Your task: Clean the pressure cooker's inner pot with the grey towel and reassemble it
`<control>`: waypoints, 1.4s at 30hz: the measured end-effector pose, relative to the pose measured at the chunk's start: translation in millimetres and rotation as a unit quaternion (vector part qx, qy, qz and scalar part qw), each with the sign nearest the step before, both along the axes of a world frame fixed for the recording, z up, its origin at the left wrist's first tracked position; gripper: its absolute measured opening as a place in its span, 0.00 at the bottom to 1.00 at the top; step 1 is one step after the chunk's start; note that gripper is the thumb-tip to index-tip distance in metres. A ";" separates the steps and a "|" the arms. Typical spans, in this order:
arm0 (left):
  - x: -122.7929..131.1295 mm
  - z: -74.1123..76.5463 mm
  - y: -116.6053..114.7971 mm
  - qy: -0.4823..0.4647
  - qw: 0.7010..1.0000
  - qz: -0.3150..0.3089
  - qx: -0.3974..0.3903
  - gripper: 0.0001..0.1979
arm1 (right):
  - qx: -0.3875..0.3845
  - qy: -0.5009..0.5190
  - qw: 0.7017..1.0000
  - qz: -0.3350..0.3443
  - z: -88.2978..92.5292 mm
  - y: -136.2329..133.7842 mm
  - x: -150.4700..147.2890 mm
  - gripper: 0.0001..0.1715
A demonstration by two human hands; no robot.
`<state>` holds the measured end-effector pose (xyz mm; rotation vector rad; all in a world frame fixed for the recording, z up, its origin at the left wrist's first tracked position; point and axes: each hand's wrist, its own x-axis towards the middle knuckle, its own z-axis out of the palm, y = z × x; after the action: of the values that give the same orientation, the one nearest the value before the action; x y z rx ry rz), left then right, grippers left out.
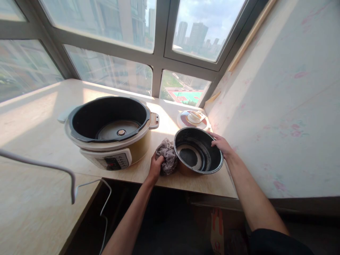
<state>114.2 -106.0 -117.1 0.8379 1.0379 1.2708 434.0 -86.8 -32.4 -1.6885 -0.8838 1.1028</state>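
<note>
My left hand (155, 166) is closed round a bunched grey-brown cloth (167, 156), which rests against the left outer side of a dark inner pot (190, 157). With my right hand (221, 146) I grip the pot's right rim, the thumb over the edge and the fingers outside. The pot tilts a little toward me, showing a worn, pale ring on its bottom. To the left stands an electric pressure cooker (138, 150), lidless, with its heating plate visible inside. Behind the pot lies a white and brown lid (193, 118).
A pale wood-patterned counter (29, 141) runs below the windows (106, 67). A floral-papered wall (287, 106) closes the right side. A grey cable (53, 163) crosses the left, and a thinner cord hangs over the counter edge. A printed bag (217, 230) stands underneath.
</note>
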 end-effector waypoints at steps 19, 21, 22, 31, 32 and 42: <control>55.4 4.0 -108.5 0.116 0.988 0.058 0.085 0.36 | 0.035 -0.034 0.999 -0.002 -9.1 3.9 3.2 0.48; 48.8 5.1 -97.5 0.098 0.989 0.063 0.086 0.34 | 0.031 -0.027 0.999 0.001 -8.3 3.6 2.7 0.50; 44.3 6.1 -89.7 0.088 0.990 0.065 0.087 0.33 | 0.030 -0.025 0.999 0.003 -7.8 3.4 2.5 0.51; 6.2 20.3 -3.1 0.035 0.997 0.002 0.064 0.23 | 0.030 -0.015 0.999 0.022 -3.3 1.1 1.2 0.48; 4.4 19.6 4.9 0.028 0.997 -0.015 0.066 0.22 | 0.026 -0.013 0.999 0.023 -2.9 1.6 1.2 0.48; 5.3 4.3 28.2 -0.008 0.997 -0.067 0.039 0.21 | 0.027 -0.037 0.997 0.063 -0.3 10.1 7.7 0.46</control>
<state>119.5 -77.9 -112.8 0.9399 0.9083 1.2076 441.7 -76.7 -32.6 -1.6565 -1.0708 1.0954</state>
